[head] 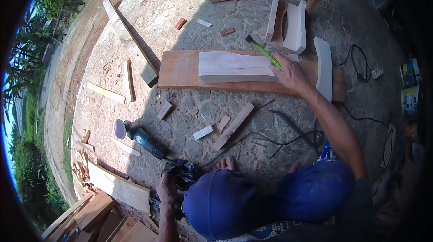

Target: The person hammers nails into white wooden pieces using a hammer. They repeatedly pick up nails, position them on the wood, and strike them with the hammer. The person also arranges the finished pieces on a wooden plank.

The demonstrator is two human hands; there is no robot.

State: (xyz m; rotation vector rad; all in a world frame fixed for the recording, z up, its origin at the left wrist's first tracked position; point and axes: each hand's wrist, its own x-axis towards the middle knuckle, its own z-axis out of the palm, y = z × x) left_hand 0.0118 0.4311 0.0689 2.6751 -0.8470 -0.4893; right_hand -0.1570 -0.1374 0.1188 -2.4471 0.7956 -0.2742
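Observation:
My right hand point(290, 73) grips a slim green-handled tool point(259, 46) with a dark, flat tip that looks like a small brush. It is held over the right part of a pale shaped wood block point(233, 64). That block lies on a reddish-brown plank point(179, 69) on the ground. Close to my right forearm, a curved pale wood piece point(324, 67) rests across the plank's right end. Lower left, my left hand point(166, 188) is at a crumpled black plastic bag point(184, 174) and seems to hold its edge; the fingers are partly hidden.
An angle grinder point(149, 143) with a round disc lies left of my feet, its black cord point(243, 137) running right. Shaped wood pieces point(294, 29) stand beyond the plank. Offcuts point(233, 127) are scattered over the stone floor point(189, 123). Stacked boards point(98, 208) fill the lower left.

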